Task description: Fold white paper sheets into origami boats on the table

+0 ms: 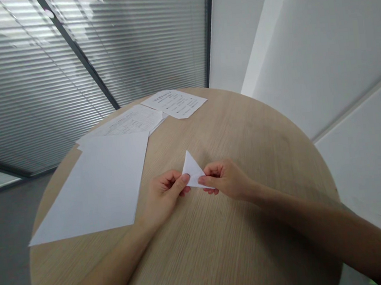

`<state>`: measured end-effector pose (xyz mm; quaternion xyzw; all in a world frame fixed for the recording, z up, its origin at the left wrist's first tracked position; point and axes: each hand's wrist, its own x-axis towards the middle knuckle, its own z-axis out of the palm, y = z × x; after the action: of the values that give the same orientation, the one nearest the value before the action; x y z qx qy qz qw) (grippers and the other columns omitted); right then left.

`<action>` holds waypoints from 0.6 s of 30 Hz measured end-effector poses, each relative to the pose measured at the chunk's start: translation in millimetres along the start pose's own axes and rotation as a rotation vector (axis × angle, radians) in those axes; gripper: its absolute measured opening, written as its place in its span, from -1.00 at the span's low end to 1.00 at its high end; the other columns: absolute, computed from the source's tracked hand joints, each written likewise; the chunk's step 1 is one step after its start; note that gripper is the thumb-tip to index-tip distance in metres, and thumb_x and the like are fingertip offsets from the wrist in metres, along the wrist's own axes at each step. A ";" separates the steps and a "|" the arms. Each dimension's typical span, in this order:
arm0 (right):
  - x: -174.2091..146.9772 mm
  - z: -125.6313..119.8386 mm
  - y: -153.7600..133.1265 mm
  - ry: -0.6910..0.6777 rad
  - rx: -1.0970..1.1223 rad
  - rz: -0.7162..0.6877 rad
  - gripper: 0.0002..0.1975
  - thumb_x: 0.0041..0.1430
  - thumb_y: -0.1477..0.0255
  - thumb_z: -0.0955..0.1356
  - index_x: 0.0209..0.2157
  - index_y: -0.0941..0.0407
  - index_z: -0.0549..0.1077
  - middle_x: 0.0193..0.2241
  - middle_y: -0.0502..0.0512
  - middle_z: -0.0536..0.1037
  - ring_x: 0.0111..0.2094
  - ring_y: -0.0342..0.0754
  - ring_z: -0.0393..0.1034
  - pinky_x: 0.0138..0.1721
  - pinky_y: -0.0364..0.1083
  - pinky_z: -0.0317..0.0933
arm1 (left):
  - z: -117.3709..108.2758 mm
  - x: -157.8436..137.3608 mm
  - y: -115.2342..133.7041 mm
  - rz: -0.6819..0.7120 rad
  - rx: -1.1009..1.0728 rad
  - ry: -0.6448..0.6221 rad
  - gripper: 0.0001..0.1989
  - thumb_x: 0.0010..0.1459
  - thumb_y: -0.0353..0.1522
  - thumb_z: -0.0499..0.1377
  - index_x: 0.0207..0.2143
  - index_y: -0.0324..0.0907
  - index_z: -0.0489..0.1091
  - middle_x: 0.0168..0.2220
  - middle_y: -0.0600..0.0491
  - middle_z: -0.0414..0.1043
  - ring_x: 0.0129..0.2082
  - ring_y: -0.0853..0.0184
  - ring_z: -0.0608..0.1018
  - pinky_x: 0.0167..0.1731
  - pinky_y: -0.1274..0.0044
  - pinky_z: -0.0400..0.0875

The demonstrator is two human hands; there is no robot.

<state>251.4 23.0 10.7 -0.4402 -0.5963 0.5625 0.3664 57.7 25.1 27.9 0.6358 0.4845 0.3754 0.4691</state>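
Note:
A small piece of white paper folded into a triangle [192, 169] is held between both hands above the table, its tip pointing away from me. My left hand [166, 190] pinches its lower left corner, thumb on top and fingers curled beneath. On the opposite side, my right hand [226, 179] grips the lower right corner the same way, with the thumb laid across the paper. The fingers partly cover both lower corners. Left of my left hand lies a large blank white sheet [102, 183].
The round wooden table [251, 140] fills the middle of the view. Printed sheets [130, 121] overlap near its far left edge, with another printed page [176, 103] beside them. Window blinds [152, 42] stand behind, and a white wall [330, 46] rises at the right.

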 end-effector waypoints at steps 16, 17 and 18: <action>-3.8 -3.1 -3.6 -0.136 0.022 0.066 -0.75 0.02 0.29 0.45 -0.55 0.16 0.43 -0.64 -0.03 0.49 -0.64 -0.22 0.35 -0.62 -0.23 0.25 | -2.6 4.1 -11.9 0.003 -0.108 0.023 -0.67 0.11 -0.15 0.23 -0.54 -0.22 0.45 -0.59 0.12 0.35 -0.57 0.45 0.32 -0.55 0.61 0.19; -4.2 -3.3 -4.2 -0.138 0.003 0.067 -0.75 0.03 0.29 0.45 -0.55 0.15 0.42 -0.65 -0.03 0.49 -0.65 -0.22 0.35 -0.63 -0.24 0.24 | -2.4 4.5 -12.0 -0.004 -0.136 0.030 -0.69 0.09 -0.15 0.24 -0.51 -0.22 0.48 -0.57 0.12 0.37 -0.56 0.44 0.33 -0.54 0.61 0.21; -4.8 -3.3 -4.8 -0.146 -0.021 0.062 -0.75 0.04 0.30 0.44 -0.55 0.15 0.41 -0.65 -0.03 0.49 -0.65 -0.22 0.35 -0.64 -0.24 0.23 | -2.3 4.8 -12.5 -0.007 -0.157 0.044 -0.70 0.08 -0.15 0.26 -0.48 -0.22 0.50 -0.56 0.12 0.39 -0.56 0.44 0.34 -0.54 0.61 0.22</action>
<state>255.5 19.7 16.1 -0.4203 -0.6131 0.5980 0.2998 53.4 31.4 16.6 0.5870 0.4661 0.4244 0.5080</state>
